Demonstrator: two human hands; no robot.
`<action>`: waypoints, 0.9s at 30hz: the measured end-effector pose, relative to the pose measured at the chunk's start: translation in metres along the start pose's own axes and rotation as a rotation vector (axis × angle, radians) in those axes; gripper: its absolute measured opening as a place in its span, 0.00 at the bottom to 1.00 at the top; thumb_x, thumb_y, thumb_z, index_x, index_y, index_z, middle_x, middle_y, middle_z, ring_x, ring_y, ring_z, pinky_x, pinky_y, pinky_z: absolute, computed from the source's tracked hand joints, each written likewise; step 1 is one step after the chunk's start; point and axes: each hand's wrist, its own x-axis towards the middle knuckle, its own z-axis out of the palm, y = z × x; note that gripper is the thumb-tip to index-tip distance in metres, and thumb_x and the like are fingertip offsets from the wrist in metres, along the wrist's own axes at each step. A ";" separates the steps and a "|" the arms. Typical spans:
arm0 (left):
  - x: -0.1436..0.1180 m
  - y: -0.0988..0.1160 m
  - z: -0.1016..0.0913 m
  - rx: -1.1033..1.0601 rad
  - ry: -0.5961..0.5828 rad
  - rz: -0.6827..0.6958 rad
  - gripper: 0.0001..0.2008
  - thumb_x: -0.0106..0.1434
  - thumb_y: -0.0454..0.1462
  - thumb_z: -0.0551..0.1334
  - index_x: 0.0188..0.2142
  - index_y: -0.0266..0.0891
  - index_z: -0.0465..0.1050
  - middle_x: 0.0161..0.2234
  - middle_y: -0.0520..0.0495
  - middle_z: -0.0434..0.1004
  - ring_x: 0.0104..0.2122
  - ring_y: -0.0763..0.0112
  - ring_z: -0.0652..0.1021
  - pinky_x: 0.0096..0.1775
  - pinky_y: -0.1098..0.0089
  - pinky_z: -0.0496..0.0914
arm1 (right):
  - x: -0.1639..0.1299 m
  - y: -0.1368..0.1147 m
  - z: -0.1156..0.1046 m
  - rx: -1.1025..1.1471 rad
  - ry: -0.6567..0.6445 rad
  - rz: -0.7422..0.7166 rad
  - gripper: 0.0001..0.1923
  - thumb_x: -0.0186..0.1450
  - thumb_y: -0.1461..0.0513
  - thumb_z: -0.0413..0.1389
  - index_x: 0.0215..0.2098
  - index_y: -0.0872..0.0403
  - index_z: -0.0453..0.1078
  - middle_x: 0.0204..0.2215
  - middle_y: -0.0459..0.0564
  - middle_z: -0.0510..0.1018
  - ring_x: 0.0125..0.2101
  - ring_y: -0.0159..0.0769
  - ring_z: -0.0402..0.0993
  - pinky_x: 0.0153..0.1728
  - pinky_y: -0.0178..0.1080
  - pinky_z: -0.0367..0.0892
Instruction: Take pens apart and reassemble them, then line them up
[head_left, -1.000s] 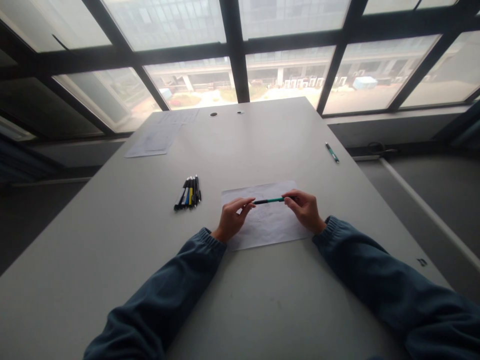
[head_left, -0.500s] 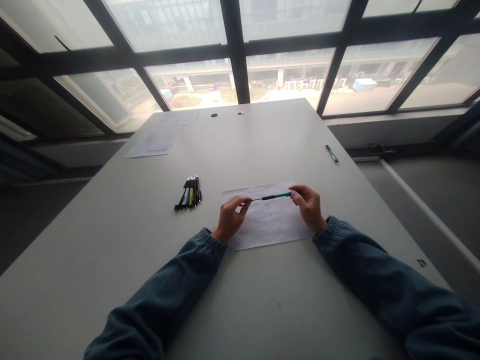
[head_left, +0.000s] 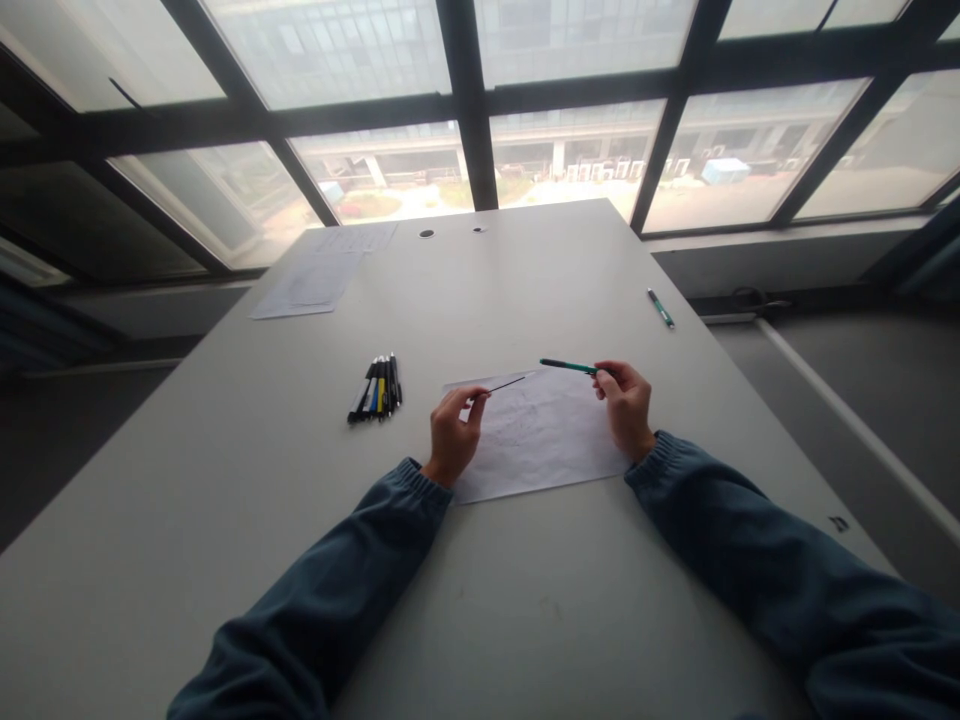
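L hand (head_left: 454, 432) pinches thin rod (head_left: 507, 384), R hand (head_left: 628, 405) grips green pen (head_left: 568, 366); fingers closed on each, near paper (head_left: 551, 440) on surface (head_left: 525, 285). Light pinch best, w/ rod straight, to avoid bending.

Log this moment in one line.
left hand: thin dark rod | right hand: green pen | rod and pen: apart | nearby: paper sheet

At the centre of the frame we count one left hand (head_left: 452, 432), one right hand (head_left: 628, 405), one thin dark rod (head_left: 508, 383), one green-and-black pen (head_left: 568, 366) and one sheet of paper (head_left: 544, 440). Left of centre we see one bundle of pens (head_left: 381, 388), at least five but too tightly packed to count exactly. We find one green pen (head_left: 661, 308) at right, and two round holes (head_left: 427, 234) at upper centre.
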 end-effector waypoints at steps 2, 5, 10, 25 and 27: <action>0.000 0.000 0.000 -0.002 -0.036 0.024 0.06 0.68 0.38 0.61 0.39 0.40 0.77 0.36 0.48 0.82 0.38 0.68 0.79 0.39 0.68 0.73 | -0.002 -0.002 0.001 -0.087 -0.047 -0.033 0.12 0.62 0.57 0.60 0.40 0.55 0.76 0.30 0.49 0.79 0.27 0.33 0.72 0.27 0.36 0.68; 0.001 0.001 0.001 -0.002 -0.113 0.109 0.05 0.68 0.38 0.62 0.38 0.41 0.77 0.36 0.48 0.81 0.38 0.68 0.78 0.42 0.66 0.73 | -0.005 -0.004 0.003 -0.225 -0.144 -0.099 0.12 0.62 0.56 0.61 0.39 0.54 0.78 0.35 0.52 0.82 0.32 0.37 0.75 0.32 0.39 0.71; 0.001 0.000 0.004 0.032 -0.231 0.226 0.04 0.66 0.37 0.64 0.38 0.43 0.79 0.36 0.48 0.79 0.39 0.67 0.76 0.44 0.64 0.72 | -0.007 0.001 0.004 -0.415 -0.297 -0.165 0.09 0.62 0.59 0.61 0.39 0.52 0.78 0.35 0.50 0.82 0.32 0.37 0.75 0.34 0.40 0.70; 0.002 0.001 0.005 0.141 -0.449 0.203 0.03 0.62 0.34 0.65 0.35 0.43 0.79 0.39 0.46 0.78 0.41 0.63 0.75 0.45 0.61 0.73 | -0.002 0.006 0.003 -0.770 -0.461 -0.337 0.05 0.63 0.64 0.61 0.38 0.51 0.79 0.37 0.52 0.79 0.42 0.45 0.70 0.46 0.48 0.67; 0.002 0.001 0.005 0.138 -0.443 0.202 0.03 0.62 0.34 0.65 0.34 0.43 0.79 0.39 0.46 0.78 0.41 0.63 0.75 0.45 0.60 0.73 | -0.004 0.003 0.003 -0.767 -0.439 -0.374 0.07 0.64 0.63 0.61 0.41 0.51 0.79 0.38 0.53 0.78 0.43 0.46 0.69 0.47 0.49 0.66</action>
